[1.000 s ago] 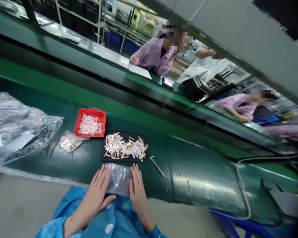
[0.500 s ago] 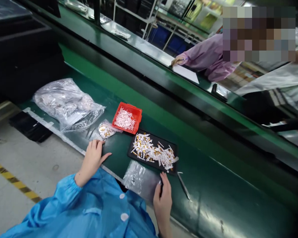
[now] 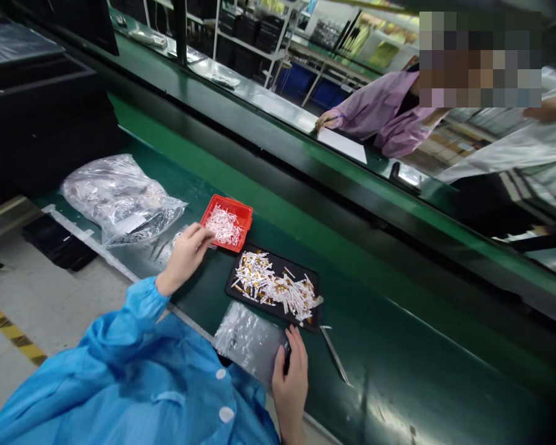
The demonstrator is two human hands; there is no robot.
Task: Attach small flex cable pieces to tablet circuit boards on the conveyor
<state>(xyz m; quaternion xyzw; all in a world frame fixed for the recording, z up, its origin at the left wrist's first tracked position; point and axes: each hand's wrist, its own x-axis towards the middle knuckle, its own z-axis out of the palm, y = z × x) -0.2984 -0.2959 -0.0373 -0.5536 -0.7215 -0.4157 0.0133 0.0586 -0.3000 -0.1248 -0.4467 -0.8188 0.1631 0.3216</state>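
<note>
My left hand [image 3: 185,258] hangs over a small clear bag of gold-flecked parts [image 3: 180,236], mostly hiding it, with its fingertips at the rim of a red plastic tray [image 3: 235,208] of white strips. My right hand [image 3: 291,383] grips the corner of a flat clear plastic bag [image 3: 245,342] on the green bench, with a dark edge showing by its fingers. Beyond that bag lies a black tray [image 3: 269,309] heaped with white strips with gold tips [image 3: 273,287]. Metal tweezers [image 3: 334,355] rest to the right of my right hand.
A large clear bag of parts [image 3: 120,201] lies at the bench's left end. Across the green bench [image 3: 375,321], a person in a mauve smock [image 3: 375,108] writes on white paper [image 3: 341,145]. A person in white [image 3: 505,154] stands beyond. Striped tape marks the floor [image 3: 12,330].
My left hand has left the flat clear bag and moved over the small bag, up to the red tray. The view has swung round, and my right hand stays at the flat bag.
</note>
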